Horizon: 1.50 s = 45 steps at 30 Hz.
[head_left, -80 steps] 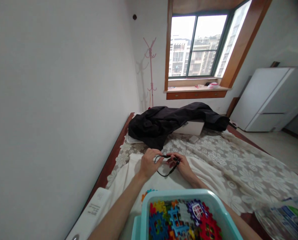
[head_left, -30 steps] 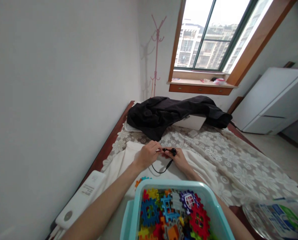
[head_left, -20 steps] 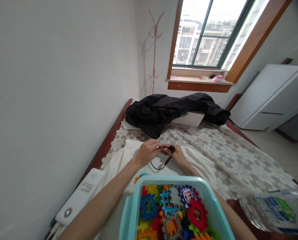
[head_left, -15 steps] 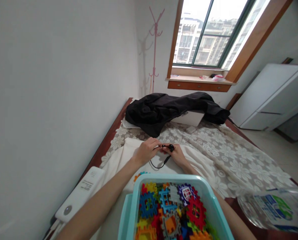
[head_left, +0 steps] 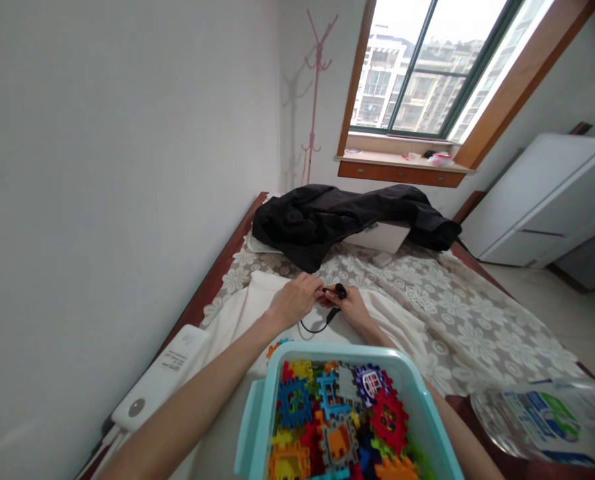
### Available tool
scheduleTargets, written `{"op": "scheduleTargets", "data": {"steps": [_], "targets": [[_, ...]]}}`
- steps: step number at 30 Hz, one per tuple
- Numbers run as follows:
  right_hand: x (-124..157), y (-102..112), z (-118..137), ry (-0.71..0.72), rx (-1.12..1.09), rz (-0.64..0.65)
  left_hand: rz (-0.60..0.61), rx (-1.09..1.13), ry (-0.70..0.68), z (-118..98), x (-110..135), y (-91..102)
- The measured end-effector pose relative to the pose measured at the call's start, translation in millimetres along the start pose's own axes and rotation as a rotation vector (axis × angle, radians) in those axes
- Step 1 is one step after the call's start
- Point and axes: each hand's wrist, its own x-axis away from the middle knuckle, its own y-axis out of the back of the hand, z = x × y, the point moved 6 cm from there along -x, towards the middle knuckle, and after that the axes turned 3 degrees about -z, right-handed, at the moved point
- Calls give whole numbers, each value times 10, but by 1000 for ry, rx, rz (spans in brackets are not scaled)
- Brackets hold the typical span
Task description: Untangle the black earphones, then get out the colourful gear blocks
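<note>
Both my hands meet over a white cloth (head_left: 237,313) on the bed. My left hand (head_left: 297,300) is closed, pinching one end of a thin black cable (head_left: 316,327). My right hand (head_left: 351,308) is closed on the cable's other end, with a small black round piece (head_left: 340,291) showing at its fingertips. A short loop of the cable hangs between the two hands. Close to me stands a turquoise plastic bin (head_left: 257,427) full of several coloured interlocking toy tiles (head_left: 337,433).
A black jacket (head_left: 337,217) lies over a white box at the far end of the bed. A white power bank (head_left: 160,383) rests at the left edge. A plastic water bottle (head_left: 542,417) is at lower right. A white cabinet (head_left: 542,200), window and pink coat stand (head_left: 317,87) are beyond.
The hands have drawn closer together and the hanging cable loop has become shorter. The view has shifted slightly; the bin looks nearer.
</note>
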Motion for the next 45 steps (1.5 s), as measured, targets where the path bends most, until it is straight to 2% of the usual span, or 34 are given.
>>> {"op": "scheduleTargets", "data": {"steps": [7,14,20,32,37,41,43,45], "targets": [[-10,9,-18,-36,-23,-18,23,-35,12,30,5,44],[-10,-8,22,-2,4,0,-52,177,-58,85,32,50],[-11,10,24,16,-4,-6,-102,256,25,142,28,37],[6,-7,-5,5,8,0,73,23,43,8,2,-7],[0,3,11,13,21,0,88,-13,38,14,4,-12],[-8,10,34,38,58,4,-11,77,75,103,26,49],[-11,11,43,52,82,5,-63,178,45,122,37,75],[-14,14,52,63,99,1,-67,247,-23,106,44,66]]}}
